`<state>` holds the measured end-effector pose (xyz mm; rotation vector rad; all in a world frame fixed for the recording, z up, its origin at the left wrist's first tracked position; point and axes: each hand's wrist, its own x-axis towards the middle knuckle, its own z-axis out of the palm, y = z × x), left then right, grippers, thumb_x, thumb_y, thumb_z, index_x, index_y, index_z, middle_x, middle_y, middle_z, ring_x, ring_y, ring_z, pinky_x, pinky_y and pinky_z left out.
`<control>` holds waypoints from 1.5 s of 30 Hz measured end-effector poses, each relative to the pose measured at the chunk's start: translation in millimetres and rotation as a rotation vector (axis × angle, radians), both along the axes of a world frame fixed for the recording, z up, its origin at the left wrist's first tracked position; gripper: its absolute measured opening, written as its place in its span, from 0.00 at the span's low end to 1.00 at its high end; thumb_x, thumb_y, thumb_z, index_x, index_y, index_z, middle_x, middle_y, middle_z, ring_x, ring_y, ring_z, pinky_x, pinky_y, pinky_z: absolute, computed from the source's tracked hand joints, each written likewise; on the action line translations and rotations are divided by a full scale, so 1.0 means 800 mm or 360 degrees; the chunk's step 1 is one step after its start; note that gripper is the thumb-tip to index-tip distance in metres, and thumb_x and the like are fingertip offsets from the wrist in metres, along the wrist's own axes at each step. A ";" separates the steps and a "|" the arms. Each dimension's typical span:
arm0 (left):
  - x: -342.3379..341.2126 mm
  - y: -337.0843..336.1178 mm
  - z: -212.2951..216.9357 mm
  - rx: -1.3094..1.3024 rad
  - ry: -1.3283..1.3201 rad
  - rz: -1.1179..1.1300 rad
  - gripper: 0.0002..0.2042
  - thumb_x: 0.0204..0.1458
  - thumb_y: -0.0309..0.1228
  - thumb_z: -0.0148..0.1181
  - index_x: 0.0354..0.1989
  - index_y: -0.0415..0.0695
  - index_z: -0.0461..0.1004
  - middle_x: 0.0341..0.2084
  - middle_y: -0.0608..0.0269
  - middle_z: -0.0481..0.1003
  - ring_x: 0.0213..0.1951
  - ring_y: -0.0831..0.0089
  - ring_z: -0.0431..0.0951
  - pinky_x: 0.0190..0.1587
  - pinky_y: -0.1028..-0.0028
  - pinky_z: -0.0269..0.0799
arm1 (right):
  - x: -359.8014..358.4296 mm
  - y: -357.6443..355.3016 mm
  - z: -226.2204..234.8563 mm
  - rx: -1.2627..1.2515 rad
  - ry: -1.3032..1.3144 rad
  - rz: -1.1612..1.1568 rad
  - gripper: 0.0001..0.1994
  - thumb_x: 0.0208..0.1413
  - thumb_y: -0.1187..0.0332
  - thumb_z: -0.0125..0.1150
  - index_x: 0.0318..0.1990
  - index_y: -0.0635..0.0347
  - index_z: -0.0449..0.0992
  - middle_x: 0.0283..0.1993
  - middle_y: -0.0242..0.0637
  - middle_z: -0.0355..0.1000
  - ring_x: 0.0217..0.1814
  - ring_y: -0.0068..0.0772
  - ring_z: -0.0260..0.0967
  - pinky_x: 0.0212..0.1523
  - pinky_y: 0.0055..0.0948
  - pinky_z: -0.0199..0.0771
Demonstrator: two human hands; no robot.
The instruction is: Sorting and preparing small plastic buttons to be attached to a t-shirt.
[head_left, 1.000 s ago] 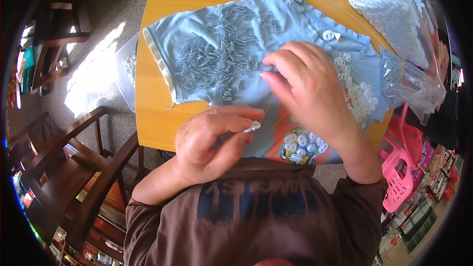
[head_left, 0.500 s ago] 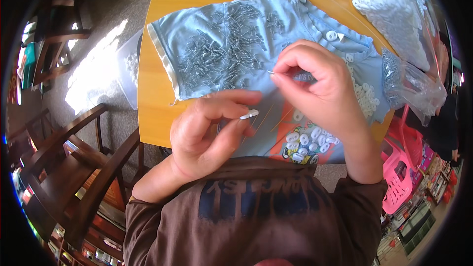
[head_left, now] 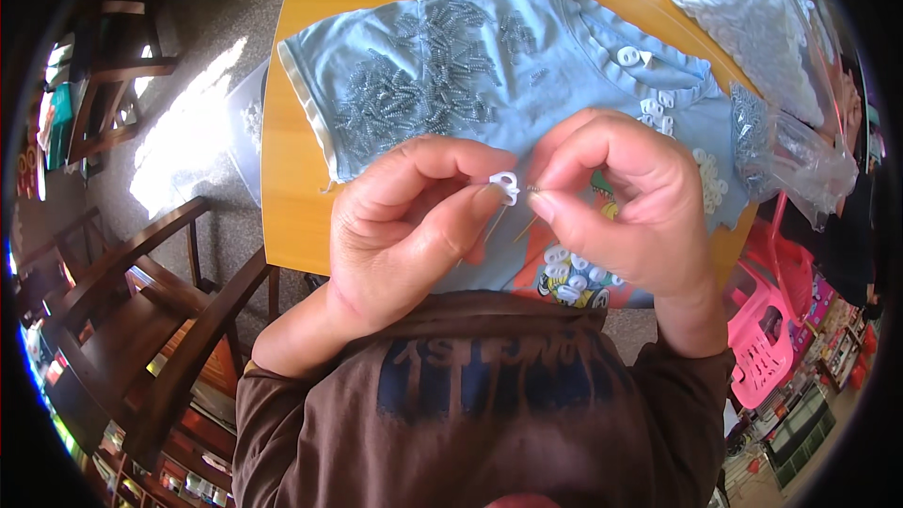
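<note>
In front of my chest, my left hand (head_left: 400,226) pinches a small white plastic piece (head_left: 506,184) with two holes between thumb and index finger. Just right of it, my right hand (head_left: 635,198) holds a tiny metal spring (head_left: 533,189) in its fingertips. The spring's tip points at the white piece, with a slight gap between them. Under both hands a light blue T-shirt (head_left: 555,66) is spread over the table. Many loose springs (head_left: 376,99) lie on its left part. More white pieces (head_left: 569,273) are heaped near my waist, partly behind my right hand, and others (head_left: 710,179) lie farther right.
The shirt covers much of the wooden table (head_left: 292,207). At the far right stands a clear bag of white pieces (head_left: 738,23), with a smaller bag of springs (head_left: 750,136) nearer. A pink plastic chair (head_left: 762,343) is at right, a dark wooden armchair (head_left: 141,348) at left.
My right hand has come down and my left hand slightly up and right, bringing the spring close to the white piece. The white piece is now turned with its holes showing.
</note>
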<state>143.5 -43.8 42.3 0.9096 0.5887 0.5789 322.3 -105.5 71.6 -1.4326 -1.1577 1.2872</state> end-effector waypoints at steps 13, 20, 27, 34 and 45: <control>-0.003 0.001 -0.005 0.0103 0.0093 -0.0025 0.09 0.50 0.17 0.52 0.40 0.34 0.72 0.30 0.64 0.70 0.24 0.84 0.69 0.26 0.85 0.64 | -0.004 0.000 -0.002 -0.0062 -0.0025 0.0023 0.05 0.44 0.83 0.56 0.29 0.65 0.70 0.32 0.35 0.69 0.33 0.19 0.64 0.35 0.18 0.64; -0.005 0.001 -0.007 0.0069 0.0092 -0.0011 0.09 0.49 0.17 0.52 0.40 0.35 0.72 0.29 0.65 0.70 0.24 0.85 0.69 0.26 0.85 0.64 | -0.005 0.001 -0.003 -0.0097 -0.0013 0.0039 0.05 0.44 0.83 0.55 0.28 0.65 0.70 0.32 0.35 0.69 0.33 0.20 0.65 0.35 0.19 0.64; -0.001 0.001 -0.013 0.0415 0.0152 -0.0006 0.08 0.49 0.17 0.52 0.39 0.35 0.71 0.27 0.64 0.68 0.20 0.83 0.67 0.22 0.85 0.61 | -0.005 0.002 -0.006 0.0017 -0.0109 0.0084 0.04 0.44 0.81 0.57 0.28 0.65 0.70 0.31 0.36 0.69 0.31 0.21 0.65 0.33 0.19 0.64; -0.007 0.005 -0.014 0.0789 0.0224 -0.0055 0.08 0.49 0.17 0.53 0.38 0.34 0.71 0.28 0.62 0.68 0.20 0.84 0.66 0.22 0.85 0.61 | -0.005 0.002 -0.005 0.0132 -0.0229 0.0111 0.04 0.43 0.80 0.57 0.27 0.64 0.70 0.30 0.36 0.69 0.30 0.23 0.65 0.33 0.21 0.64; -0.005 -0.001 -0.011 0.0608 0.0251 -0.0018 0.07 0.48 0.16 0.54 0.36 0.34 0.69 0.29 0.60 0.69 0.21 0.83 0.68 0.23 0.85 0.63 | -0.008 0.002 -0.008 0.0170 -0.0185 0.0066 0.04 0.42 0.81 0.56 0.27 0.64 0.69 0.29 0.35 0.68 0.30 0.24 0.64 0.32 0.22 0.63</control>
